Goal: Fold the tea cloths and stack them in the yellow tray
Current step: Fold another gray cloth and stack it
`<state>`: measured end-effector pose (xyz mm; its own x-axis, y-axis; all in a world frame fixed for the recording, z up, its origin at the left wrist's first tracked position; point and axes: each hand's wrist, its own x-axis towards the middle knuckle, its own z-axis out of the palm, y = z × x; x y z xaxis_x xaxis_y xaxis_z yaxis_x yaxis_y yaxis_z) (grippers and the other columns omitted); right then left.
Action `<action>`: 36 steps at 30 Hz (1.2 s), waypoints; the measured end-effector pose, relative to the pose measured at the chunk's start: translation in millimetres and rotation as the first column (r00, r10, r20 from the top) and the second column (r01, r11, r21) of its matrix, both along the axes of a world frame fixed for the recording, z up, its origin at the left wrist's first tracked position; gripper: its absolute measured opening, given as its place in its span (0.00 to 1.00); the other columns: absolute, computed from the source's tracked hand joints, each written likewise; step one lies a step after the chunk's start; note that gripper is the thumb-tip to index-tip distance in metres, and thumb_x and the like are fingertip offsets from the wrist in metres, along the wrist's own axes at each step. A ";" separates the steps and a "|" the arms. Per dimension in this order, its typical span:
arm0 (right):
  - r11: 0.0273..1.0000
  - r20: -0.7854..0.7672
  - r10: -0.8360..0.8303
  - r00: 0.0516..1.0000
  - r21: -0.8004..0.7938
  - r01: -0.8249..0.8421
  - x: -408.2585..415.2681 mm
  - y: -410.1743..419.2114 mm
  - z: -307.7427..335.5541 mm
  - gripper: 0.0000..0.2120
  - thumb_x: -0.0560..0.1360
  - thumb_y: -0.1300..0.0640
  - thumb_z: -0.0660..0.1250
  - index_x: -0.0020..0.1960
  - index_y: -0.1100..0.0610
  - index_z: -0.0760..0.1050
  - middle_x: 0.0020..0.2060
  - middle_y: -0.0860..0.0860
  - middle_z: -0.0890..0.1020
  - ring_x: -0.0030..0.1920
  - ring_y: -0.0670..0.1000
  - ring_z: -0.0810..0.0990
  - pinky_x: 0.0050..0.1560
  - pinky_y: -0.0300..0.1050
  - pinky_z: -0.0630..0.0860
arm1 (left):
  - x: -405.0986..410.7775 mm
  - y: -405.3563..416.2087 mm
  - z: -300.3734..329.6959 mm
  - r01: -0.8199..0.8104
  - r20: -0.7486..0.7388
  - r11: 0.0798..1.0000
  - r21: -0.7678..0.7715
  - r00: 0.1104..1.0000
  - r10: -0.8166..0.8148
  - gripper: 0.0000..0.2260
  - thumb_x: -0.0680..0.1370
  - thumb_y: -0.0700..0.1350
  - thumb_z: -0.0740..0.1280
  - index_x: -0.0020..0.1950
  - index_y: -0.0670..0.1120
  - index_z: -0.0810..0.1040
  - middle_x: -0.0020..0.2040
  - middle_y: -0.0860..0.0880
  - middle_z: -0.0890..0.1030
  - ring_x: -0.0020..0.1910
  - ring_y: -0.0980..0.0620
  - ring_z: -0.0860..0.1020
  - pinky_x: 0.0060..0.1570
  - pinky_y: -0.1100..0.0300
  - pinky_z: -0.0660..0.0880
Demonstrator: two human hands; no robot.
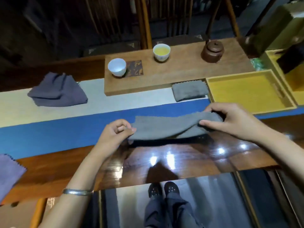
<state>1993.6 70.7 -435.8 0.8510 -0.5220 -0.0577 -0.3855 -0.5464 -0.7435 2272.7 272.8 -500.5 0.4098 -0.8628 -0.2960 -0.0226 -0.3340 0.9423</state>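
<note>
While both hands pinch its ends, the grey cloth (171, 127) sags between.

A grey cloth (171, 127) is showing against the blue runner stripe (65, 130); the tray (250, 111) is glowing yellow, the far-left cloth (57, 91) purple.

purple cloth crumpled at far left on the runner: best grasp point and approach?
Judging by its pose, pinch the purple cloth at its raised peak near the back edge, coming down from above with the left hand. It sits bunched into a tent, so the peak offers loose fabric; the edges lie flat on the pale runner.
</note>
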 end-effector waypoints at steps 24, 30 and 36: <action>0.788 -0.094 -0.506 0.858 0.354 0.504 -5.8 -19.1 -166.9 0.06 0.71 0.58 0.74 0.43 0.58 0.78 0.34 0.54 0.81 0.33 0.46 0.75 0.37 0.42 0.71 | 6.7 -36.8 -118.4 -0.251 0.204 0.966 0.068 0.951 0.232 0.14 0.75 0.38 0.70 0.57 0.50 0.73 0.34 0.53 0.77 0.34 0.52 0.76 0.39 0.61 0.72; 0.756 -0.047 -0.623 0.781 0.221 0.616 -2.7 -14.5 -186.5 0.06 0.71 0.57 0.73 0.40 0.53 0.77 0.35 0.46 0.80 0.33 0.47 0.76 0.34 0.38 0.70 | 8.4 -42.1 -136.0 -0.340 0.362 0.924 0.175 0.895 0.260 0.16 0.72 0.46 0.70 0.57 0.53 0.71 0.38 0.52 0.79 0.37 0.50 0.77 0.40 0.55 0.71; 0.778 -0.002 -0.621 0.784 0.119 0.617 0.4 -11.1 -189.0 0.07 0.72 0.54 0.72 0.40 0.55 0.75 0.35 0.49 0.81 0.34 0.44 0.75 0.32 0.34 0.68 | 2.1 -36.3 -133.4 -0.336 0.481 0.930 0.152 0.847 0.227 0.16 0.72 0.46 0.69 0.58 0.53 0.70 0.42 0.52 0.77 0.37 0.52 0.75 0.35 0.58 0.69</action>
